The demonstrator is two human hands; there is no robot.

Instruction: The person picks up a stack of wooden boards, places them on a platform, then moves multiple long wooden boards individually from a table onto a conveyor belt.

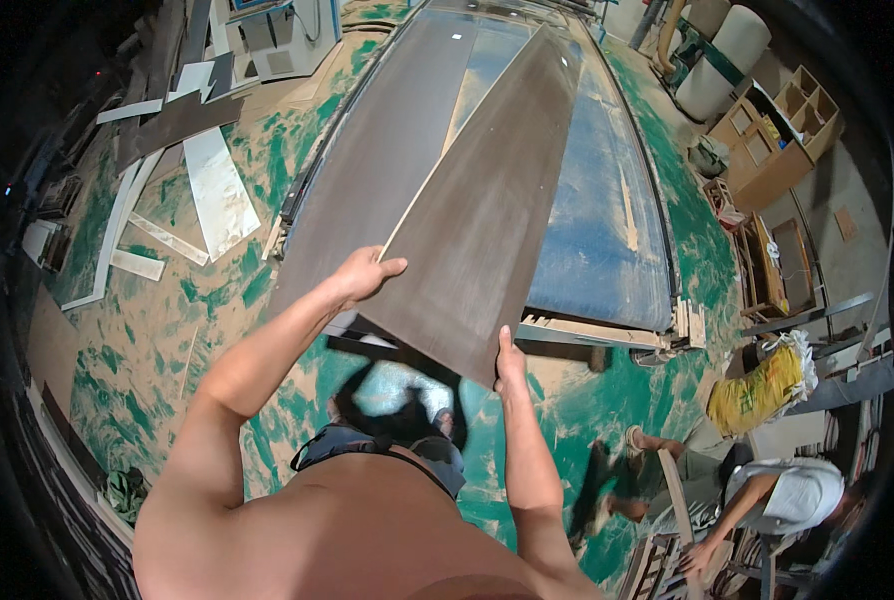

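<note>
Right hand (510, 365): lower centre, grasping the held panel at its near right corner; thumb along the right edge, other fingers mostly hidden.
Left hand (360, 275): left of centre, grasping the long left edge; thumb over the top face, other fingers partly hidden at the edge.
Held panel (477, 220): brown, its near end between the hands, the rest reaching past the fingers to the upper centre.
Co-worker (792, 495): lower right, bent over, one arm reaching down.
Second panel (377, 130): brown, left of the held one, on the blue bed (602, 240).
White strips (217, 190): upper left, on the floor.
</note>
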